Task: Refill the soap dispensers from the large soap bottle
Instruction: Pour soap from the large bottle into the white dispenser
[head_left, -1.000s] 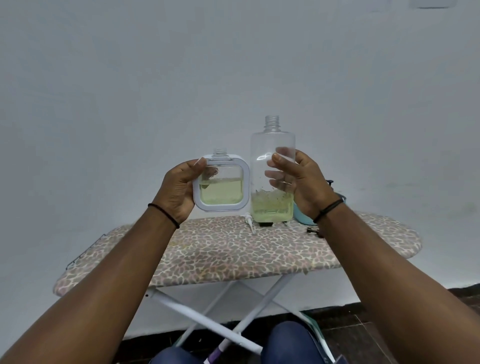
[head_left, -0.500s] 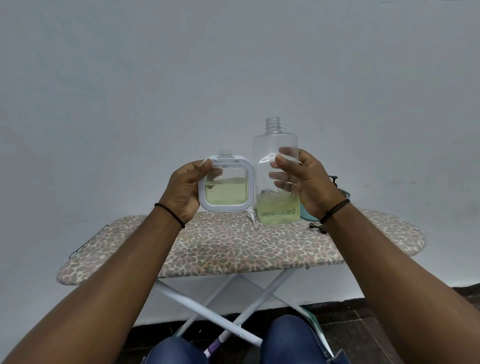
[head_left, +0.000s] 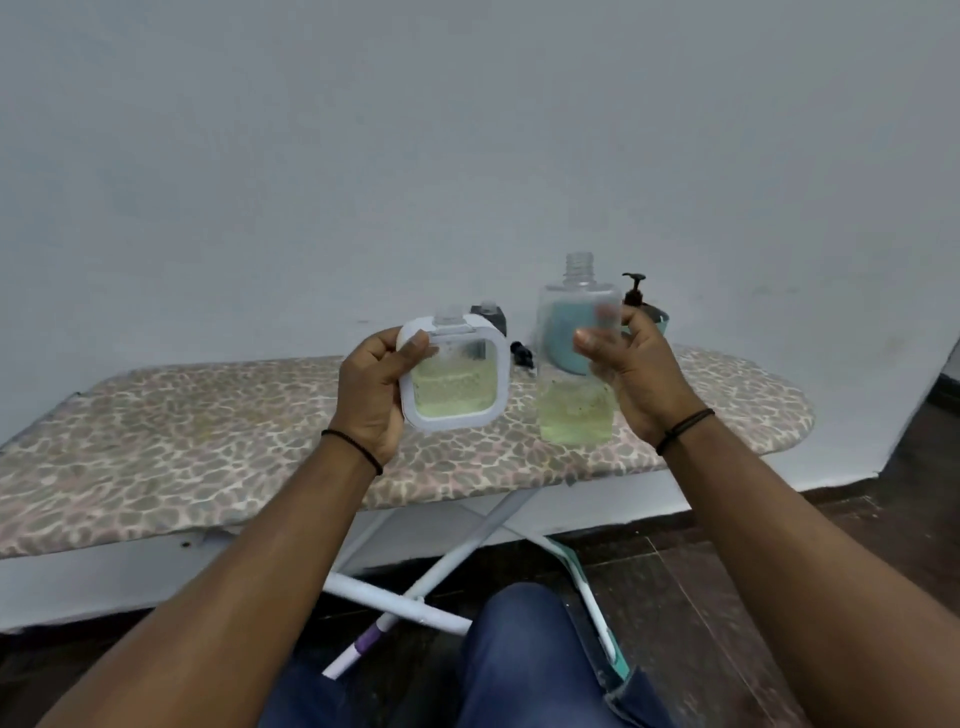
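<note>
My left hand grips a square white-framed soap dispenser by its left side; it is uncapped and about half full of pale green soap. My right hand holds the large clear soap bottle upright from its right side. The bottle has no cap and holds green soap in its bottom third. Both are held just above the ironing board, side by side and a little apart.
A teal dispenser with a black pump stands behind the bottle. A dark cap or pump head and a small black part lie at the board's far edge by the white wall. Board legs and my knee are below.
The view has tilted down, so the board now fills more of the frame. Both hands have lowered the dispenser and bottle towards the board, still upright, and the grips are unchanged.
</note>
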